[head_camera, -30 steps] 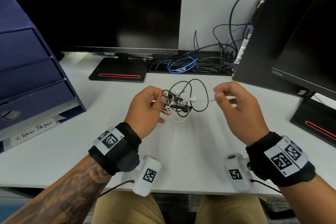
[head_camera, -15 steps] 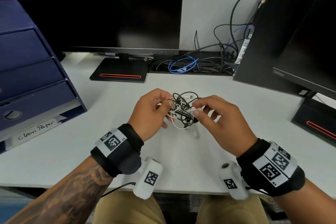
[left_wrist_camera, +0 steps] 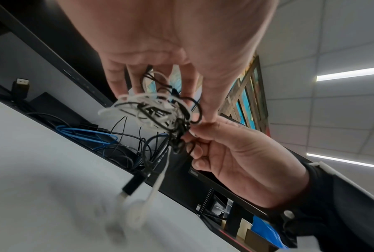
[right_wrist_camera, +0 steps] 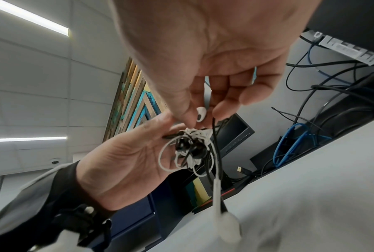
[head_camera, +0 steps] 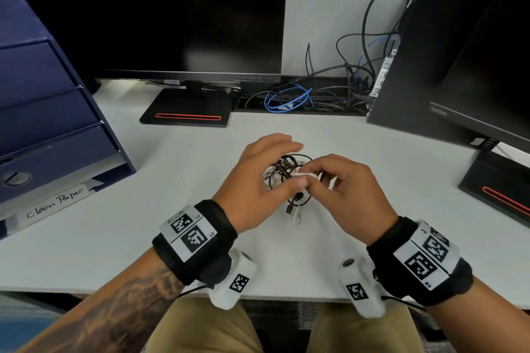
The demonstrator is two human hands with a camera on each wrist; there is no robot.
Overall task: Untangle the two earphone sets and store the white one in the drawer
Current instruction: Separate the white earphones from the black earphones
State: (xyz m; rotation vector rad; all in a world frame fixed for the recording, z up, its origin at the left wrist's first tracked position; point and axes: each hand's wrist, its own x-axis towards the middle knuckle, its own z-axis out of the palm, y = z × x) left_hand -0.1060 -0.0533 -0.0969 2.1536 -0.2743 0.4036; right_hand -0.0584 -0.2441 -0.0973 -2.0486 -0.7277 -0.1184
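The tangled knot of thin black and white earphone cords (head_camera: 282,173) is held above the white desk top (head_camera: 143,209), at the centre of the head view, between both hands. The left hand (head_camera: 255,180) cups the knot from the 9 o'clock side, fingers curled over its far edge and thumb pressed against its near side. The right hand (head_camera: 341,189) meets it from 3 o'clock; thumb and forefinger pinch a white earbud (right_wrist_camera: 201,113) at the knot's edge, the remaining fingers loosely curled. In the right wrist view, two glossy black earbuds (right_wrist_camera: 190,147) sit in the middle of the white loops. A black plug (left_wrist_camera: 134,185) and a white plug (right_wrist_camera: 216,188) hang below the knot towards the desk; contact with the surface cannot be determined. The dark blue drawer unit (head_camera: 51,135) stands at 9 o'clock, well apart from the hands, its drawers closed. A black monitor (head_camera: 160,17) stands at 12 o'clock.
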